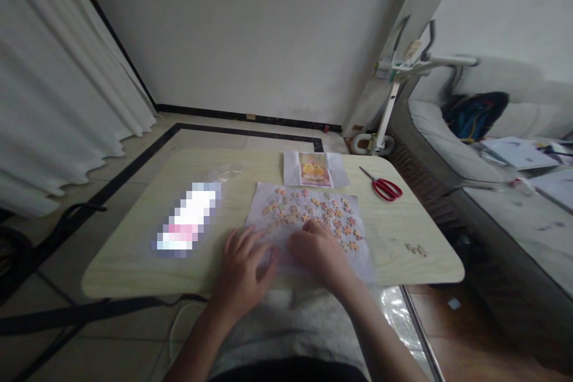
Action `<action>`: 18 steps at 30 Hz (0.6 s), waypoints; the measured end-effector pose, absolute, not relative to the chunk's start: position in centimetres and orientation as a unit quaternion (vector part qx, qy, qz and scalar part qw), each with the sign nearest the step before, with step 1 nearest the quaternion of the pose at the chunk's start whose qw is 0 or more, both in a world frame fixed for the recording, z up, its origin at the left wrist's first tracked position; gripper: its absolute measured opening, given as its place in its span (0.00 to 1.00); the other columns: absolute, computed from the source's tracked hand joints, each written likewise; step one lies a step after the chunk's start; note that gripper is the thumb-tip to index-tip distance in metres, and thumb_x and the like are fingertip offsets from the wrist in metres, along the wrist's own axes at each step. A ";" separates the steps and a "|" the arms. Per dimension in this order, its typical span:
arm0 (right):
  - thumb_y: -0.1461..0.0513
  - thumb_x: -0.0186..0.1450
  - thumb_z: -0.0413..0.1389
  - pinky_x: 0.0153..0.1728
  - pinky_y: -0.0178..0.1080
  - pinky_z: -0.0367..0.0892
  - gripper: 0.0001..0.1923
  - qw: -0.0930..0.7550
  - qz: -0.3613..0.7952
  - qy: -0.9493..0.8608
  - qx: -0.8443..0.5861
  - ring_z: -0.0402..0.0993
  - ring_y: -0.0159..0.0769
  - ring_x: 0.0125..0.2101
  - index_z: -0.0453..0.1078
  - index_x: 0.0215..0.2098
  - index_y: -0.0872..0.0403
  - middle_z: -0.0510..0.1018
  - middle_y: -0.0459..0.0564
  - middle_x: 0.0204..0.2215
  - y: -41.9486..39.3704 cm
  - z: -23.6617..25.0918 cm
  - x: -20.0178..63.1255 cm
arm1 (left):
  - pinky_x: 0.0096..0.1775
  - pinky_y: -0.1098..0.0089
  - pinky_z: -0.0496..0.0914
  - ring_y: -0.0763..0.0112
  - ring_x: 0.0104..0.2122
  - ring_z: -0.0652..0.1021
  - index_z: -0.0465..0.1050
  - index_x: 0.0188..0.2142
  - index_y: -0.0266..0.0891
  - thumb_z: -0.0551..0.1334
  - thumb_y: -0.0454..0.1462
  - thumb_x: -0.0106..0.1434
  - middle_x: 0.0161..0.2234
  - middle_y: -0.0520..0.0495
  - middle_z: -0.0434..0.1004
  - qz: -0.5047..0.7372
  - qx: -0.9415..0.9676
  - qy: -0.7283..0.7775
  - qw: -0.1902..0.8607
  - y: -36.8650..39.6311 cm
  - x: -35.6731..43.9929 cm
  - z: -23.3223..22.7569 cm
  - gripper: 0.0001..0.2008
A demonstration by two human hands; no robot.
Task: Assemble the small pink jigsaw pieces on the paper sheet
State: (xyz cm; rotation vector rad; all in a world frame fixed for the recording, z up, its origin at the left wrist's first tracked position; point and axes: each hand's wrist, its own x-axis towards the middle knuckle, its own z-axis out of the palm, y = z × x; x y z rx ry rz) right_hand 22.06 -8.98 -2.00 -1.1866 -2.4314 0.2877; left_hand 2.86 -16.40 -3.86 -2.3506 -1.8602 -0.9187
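A white sheet [268,209] lies on the pale wooden table [134,250], strewn with several small orange and pink puzzle pieces [331,215]. My left hand [242,265] rests flat on the sheet's near left corner, fingers spread. My right hand [320,250] lies on the sheet beside it, fingertips among the pieces near its middle; whether a piece is pinched under them is hidden. Beyond the sheet lies a small reference picture [316,169] of a yellow figure.
Red-handled scissors [385,187] lie at the table's far right. A blurred rectangular item [188,224] sits to the left, a clear plastic bag [226,174] behind it. Two loose pieces [416,249] lie near the right edge. A sofa [514,191] with clutter stands right, curtains [54,101] left.
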 end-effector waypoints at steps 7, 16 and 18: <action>0.64 0.67 0.55 0.33 0.35 0.60 0.11 0.225 0.114 -0.873 -0.418 0.65 0.33 0.31 0.71 0.26 0.53 0.69 0.47 0.30 -9.0 -2.2 22.2 | 0.58 0.42 0.59 0.51 0.56 0.68 0.73 0.42 0.42 0.60 0.39 0.64 0.49 0.42 0.74 -0.288 -0.752 -0.593 0.009 -16.4 2.9 -3.8 0.08; 0.66 0.65 0.56 0.36 0.34 0.65 0.05 0.248 0.189 -0.860 -0.404 0.68 0.32 0.34 0.74 0.33 0.53 0.71 0.48 0.34 -9.0 -2.0 22.3 | 0.59 0.43 0.59 0.51 0.56 0.67 0.74 0.42 0.41 0.59 0.38 0.64 0.49 0.41 0.74 -0.285 -0.749 -0.598 -0.009 -16.6 2.9 -3.6 0.09; 0.67 0.65 0.57 0.36 0.34 0.65 0.05 0.261 0.209 -0.854 -0.400 0.69 0.33 0.34 0.74 0.34 0.53 0.72 0.48 0.34 -8.9 -2.0 22.4 | 0.59 0.43 0.58 0.51 0.57 0.66 0.73 0.43 0.40 0.58 0.36 0.63 0.50 0.41 0.73 -0.280 -0.750 -0.599 -0.021 -16.6 2.9 -3.5 0.10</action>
